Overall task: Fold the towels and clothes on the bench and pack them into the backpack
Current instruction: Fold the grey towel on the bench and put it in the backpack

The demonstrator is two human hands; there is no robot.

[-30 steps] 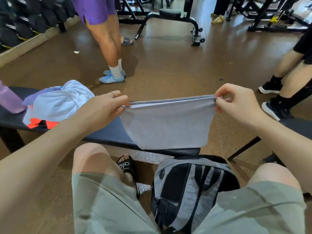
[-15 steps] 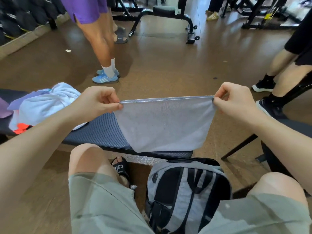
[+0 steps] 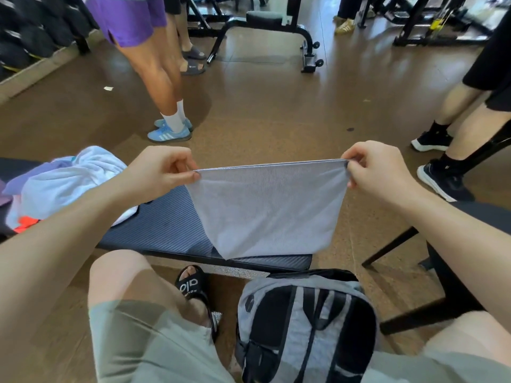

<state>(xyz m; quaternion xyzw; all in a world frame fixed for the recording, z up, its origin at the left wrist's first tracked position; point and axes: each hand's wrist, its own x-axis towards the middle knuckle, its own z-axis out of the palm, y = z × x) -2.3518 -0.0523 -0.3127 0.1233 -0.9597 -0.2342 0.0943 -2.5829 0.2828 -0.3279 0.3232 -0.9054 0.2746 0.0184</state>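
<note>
Grey towel up in the air, stretched taut between both hands above the near end of the bench. Left hand pinches the top-left corner between thumb and curled fingers; right hand pinches the top-right corner the same way. Two edges look stacked along that top line, so I'd call it already doubled over, hanging as a short panel with its lower edge down in front of the bench pad.

Here's the relation that matters: the top edge runs left to right, nearly level, straight from one hand to the other, and both hands sit about equally far out. Neither has the advantage. The next fold, by my reckoning, means bringing one corner across to meet the other along that line, halving the width.

Backpack stands on the floor between the knees, directly below and nearer than the towel, grey with black straps. Whether its top is open enough to take the towel, I cannot tell.

Over on the far left of the bench, a pile of pale blue, white, purple and orange fabric lies unfolded. Plenty left to do, I'd say.
</note>
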